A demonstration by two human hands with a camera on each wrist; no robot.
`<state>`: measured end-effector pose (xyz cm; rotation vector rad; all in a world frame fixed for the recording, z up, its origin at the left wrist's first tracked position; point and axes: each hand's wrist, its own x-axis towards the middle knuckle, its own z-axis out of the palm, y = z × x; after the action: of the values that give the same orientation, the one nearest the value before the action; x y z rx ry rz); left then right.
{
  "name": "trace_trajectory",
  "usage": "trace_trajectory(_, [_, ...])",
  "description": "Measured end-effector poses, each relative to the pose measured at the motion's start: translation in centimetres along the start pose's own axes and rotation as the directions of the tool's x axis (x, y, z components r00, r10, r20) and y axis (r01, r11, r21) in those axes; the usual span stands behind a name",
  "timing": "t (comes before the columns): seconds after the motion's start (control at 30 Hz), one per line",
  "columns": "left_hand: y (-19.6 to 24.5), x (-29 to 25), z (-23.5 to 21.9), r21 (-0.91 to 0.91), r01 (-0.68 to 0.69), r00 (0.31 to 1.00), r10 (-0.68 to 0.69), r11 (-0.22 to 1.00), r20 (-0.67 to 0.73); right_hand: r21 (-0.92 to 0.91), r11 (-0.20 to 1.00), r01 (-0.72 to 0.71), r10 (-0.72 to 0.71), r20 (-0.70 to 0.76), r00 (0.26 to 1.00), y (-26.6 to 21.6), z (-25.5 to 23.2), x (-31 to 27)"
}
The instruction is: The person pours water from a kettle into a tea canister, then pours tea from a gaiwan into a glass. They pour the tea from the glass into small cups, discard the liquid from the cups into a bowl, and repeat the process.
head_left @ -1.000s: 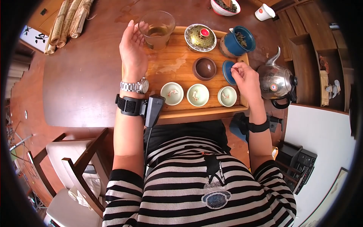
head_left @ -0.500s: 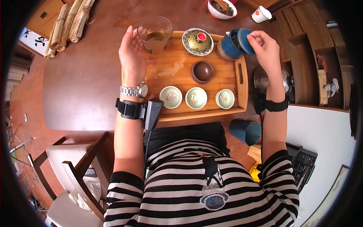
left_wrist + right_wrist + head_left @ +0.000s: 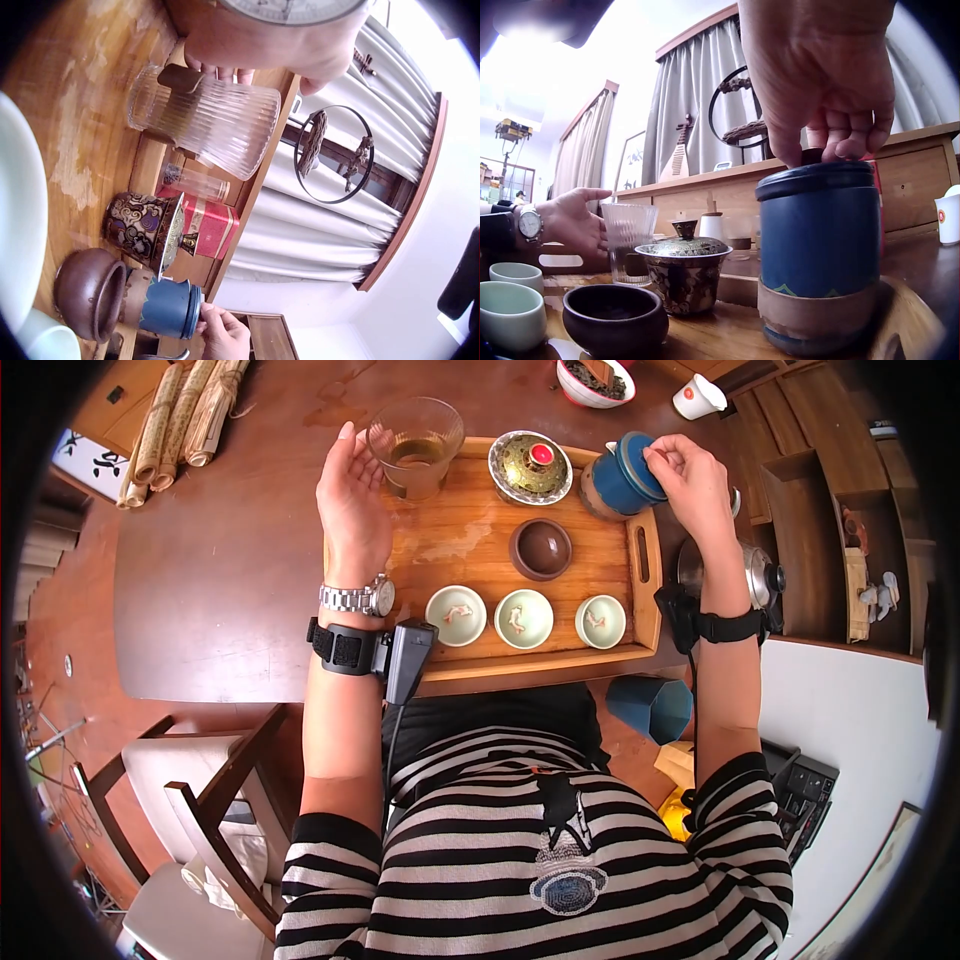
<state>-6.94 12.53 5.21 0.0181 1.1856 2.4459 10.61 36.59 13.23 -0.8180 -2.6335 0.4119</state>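
Note:
A blue lidded pot (image 3: 618,478) with a brown band stands at the tray's back right corner. My right hand (image 3: 697,490) pinches the knob of its blue lid (image 3: 817,178), which sits on top of the pot in the right wrist view. At the tray's back left stands a ribbed glass (image 3: 416,450) holding some brown liquid. My left hand (image 3: 355,500) is beside the glass with relaxed fingers; whether they touch it I cannot tell. Between glass and pot is a patterned lidded bowl (image 3: 530,466); a brown bowl (image 3: 541,549) sits nearer the middle.
Three pale green cups (image 3: 524,619) line the near side of the wooden tray (image 3: 560,659). A steel kettle (image 3: 760,575) stands right of the tray, partly behind my right arm. Farther back are a bowl of leaves (image 3: 596,382) and a white cup (image 3: 699,396). Bamboo rolls (image 3: 188,422) lie back left.
My right hand has lifted the blue lid from the tray's right side and brought it away from me, onto the pot, covering the leaves. The left hand has stayed by the glass.

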Motion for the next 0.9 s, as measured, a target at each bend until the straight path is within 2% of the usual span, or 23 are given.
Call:
trace_trajectory(0.33, [0.2, -0.2, 0.3, 0.010, -0.007, 1.000, 0.007, 1.000, -0.014, -0.006, 1.000, -0.010, 0.011, 0.035, 0.999, -0.3, -0.2, -0.2])
trace_trajectory(0.4, [0.0, -0.1, 0.2, 0.008, -0.009, 1.000, 0.010, 1.000, -0.011, 0.028, 0.999, 0.024, -0.024, 0.012, 1.000, 0.1, 0.0, -0.2])
trace_trajectory(0.73, [0.1, -0.1, 0.1, 0.013, -0.001, 1.000, 0.001, 1.000, -0.007, 0.026, 1.000, -0.006, 0.007, -0.023, 1.000, 0.0, 0.5, -0.6])
trace_trajectory(0.8, [0.1, -0.1, 0.1, 0.004, 0.005, 1.000, -0.005, 1.000, 0.003, -0.023, 0.995, 0.094, -0.096, -0.064, 0.993, 0.4, 0.6, -0.7])
trace_trajectory(0.9, [0.3, 0.0, 0.0, -0.010, 0.018, 1.000, -0.018, 1.000, 0.004, 0.006, 0.995, 0.101, -0.101, -0.051, 0.994, 0.0, 0.2, -1.4])
